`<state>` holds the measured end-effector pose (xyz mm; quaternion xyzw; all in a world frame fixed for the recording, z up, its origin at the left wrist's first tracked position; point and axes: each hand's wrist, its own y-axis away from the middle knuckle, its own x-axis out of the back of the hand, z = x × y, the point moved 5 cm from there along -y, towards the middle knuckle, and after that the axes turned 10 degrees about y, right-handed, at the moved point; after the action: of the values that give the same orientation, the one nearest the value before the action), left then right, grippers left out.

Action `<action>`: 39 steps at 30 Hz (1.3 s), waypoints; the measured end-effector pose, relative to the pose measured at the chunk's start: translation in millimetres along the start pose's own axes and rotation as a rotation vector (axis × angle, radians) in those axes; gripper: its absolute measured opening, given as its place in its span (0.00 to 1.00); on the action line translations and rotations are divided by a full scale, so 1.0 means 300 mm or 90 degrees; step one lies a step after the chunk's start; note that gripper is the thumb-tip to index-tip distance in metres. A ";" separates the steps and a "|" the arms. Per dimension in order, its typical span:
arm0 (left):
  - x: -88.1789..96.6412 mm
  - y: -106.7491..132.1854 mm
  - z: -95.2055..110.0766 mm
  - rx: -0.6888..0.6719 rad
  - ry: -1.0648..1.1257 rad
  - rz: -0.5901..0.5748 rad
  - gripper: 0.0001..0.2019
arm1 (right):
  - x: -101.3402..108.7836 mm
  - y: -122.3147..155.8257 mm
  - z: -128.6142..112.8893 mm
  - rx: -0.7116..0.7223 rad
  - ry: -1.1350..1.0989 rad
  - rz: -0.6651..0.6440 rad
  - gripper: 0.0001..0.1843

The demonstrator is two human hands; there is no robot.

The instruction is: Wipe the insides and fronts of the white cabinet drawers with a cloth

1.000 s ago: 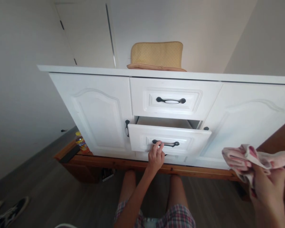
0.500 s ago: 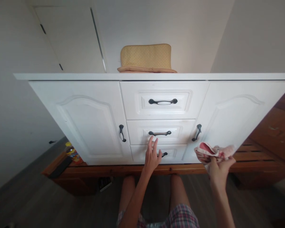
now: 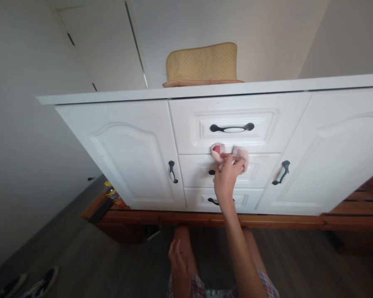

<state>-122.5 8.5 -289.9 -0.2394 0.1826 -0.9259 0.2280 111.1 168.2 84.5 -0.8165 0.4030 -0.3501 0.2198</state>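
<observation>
In the head view a white cabinet (image 3: 121,153) fills the middle, with a door on each side and a column of drawers between. My right hand (image 3: 226,178) is closed on a pale cloth with red patches (image 3: 241,158), slightly blurred. It holds the cloth in front of the middle drawer, near the seam below the top drawer (image 3: 202,142). The cloth and hand cover most of the middle drawer's dark handle (image 3: 211,172). My left hand (image 3: 179,260) hangs low over my left knee, its fingers loosely apart and holding nothing.
A yellow dotted cushion-like item (image 3: 202,62) stands on the cabinet top. The cabinet sits on a wooden bench (image 3: 168,216). A yellow-capped bottle (image 3: 113,194) is beside its left side. Shoes (image 3: 42,283) lie on the floor at lower left.
My right hand has brought the cloth leftward and up to the drawers. My left hand has left the drawer handles and dropped to my knee. The view has shifted and tilted slightly.
</observation>
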 end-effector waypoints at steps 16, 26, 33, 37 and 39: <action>0.037 0.029 -0.164 0.086 0.024 -0.124 0.23 | -0.251 0.345 0.148 0.268 -0.089 -0.230 0.22; 0.086 0.108 -0.216 0.088 -0.001 -0.157 0.21 | 0.142 -0.003 0.584 -0.203 -0.238 0.048 0.35; -0.016 -0.045 0.023 -0.002 0.022 -0.161 0.22 | 0.254 -0.220 0.381 -0.122 -0.370 -0.053 0.34; -0.038 -0.200 0.296 -0.095 0.052 -0.175 0.20 | 0.400 -0.263 0.339 -0.134 -0.454 0.150 0.35; -0.029 -0.280 0.441 -0.156 0.051 -0.163 0.19 | 0.465 -0.187 0.396 -0.221 -0.558 0.205 0.35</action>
<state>-74.2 52.3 -147.3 -0.2499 0.2712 -0.9269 0.0697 288.3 96.5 97.3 -0.8390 0.4458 0.1368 0.2804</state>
